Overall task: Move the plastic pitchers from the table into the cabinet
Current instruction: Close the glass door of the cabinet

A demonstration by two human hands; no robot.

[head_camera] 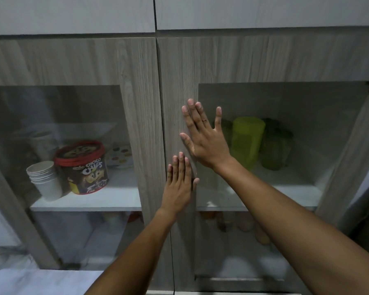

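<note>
A grey wood-grain cabinet (136, 67) with two glass-paned doors fills the view, and both doors look closed. Behind the right pane, on the upper shelf, stand a yellow-green plastic pitcher (246, 141) and a darker green one (276, 145) beside it. My left hand (180, 184) lies flat on the right door's wooden frame, fingers straight and together, holding nothing. My right hand (205, 137) presses flat higher on the same frame with its fingers spread, partly over the glass. No table or other pitchers are in view.
Behind the left pane sit a stack of white paper cups (44, 179), a red-lidded Choco Chips tub (83, 167) and a dotted plate (120, 155). Blurred jars (234, 224) show on the lower right shelf. A white surface (30, 282) lies at bottom left.
</note>
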